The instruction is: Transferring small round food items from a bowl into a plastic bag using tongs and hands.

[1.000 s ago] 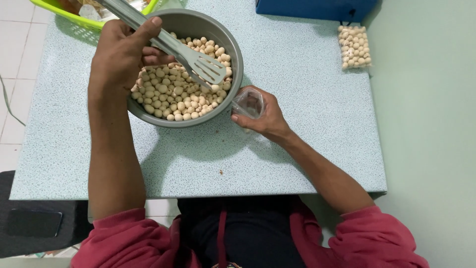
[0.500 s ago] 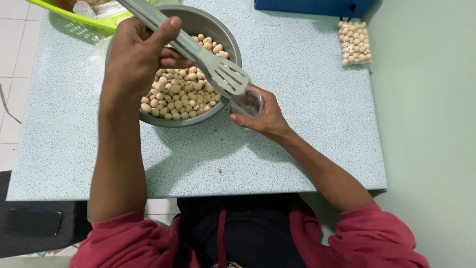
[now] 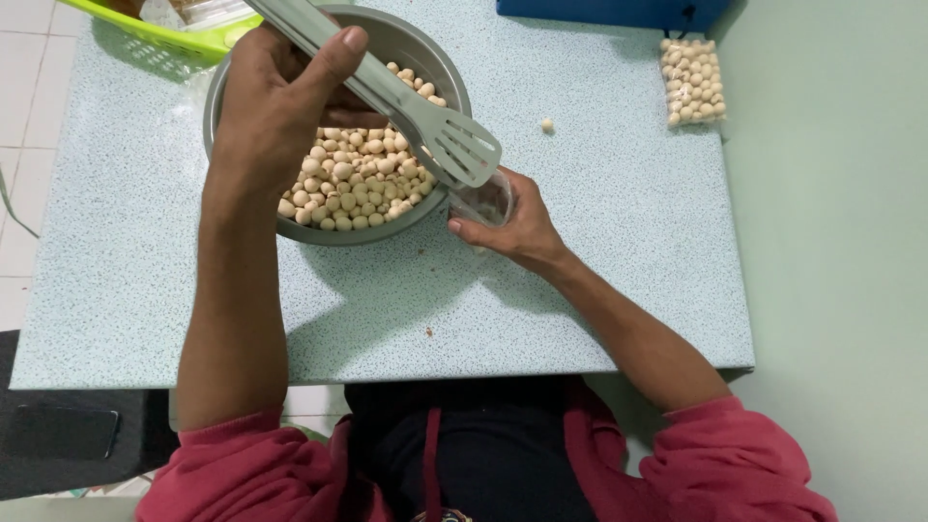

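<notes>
left hand [image 3: 280, 101] grips grey slotted tongs [image 3: 425, 126]; right hand [image 3: 517, 227] pinches a small clear bag [image 3: 483, 201].

The left hand [image 3: 280, 97] grips the handle of a pair of grey plastic slotted tongs [image 3: 425, 126], held over a round grey metal bowl [image 3: 435, 58] filled with small pale beige round balls [image 3: 353, 179]. The slotted head of the tongs reaches past the bowl's right rim, over a small clear plastic bag [image 3: 483, 201] that the right hand [image 3: 517, 232] holds up just beside the bowl. One loose pale ball [image 3: 547, 125] lies alone on the speckled light blue desk [image 3: 599, 290]. Near the desk's far right corner lies a filled clear packet of the same balls [image 3: 691, 82], beside a blue box [image 3: 619, 14]. A lime green plastic basket [image 3: 164, 34] sits at the far left.
</notes>
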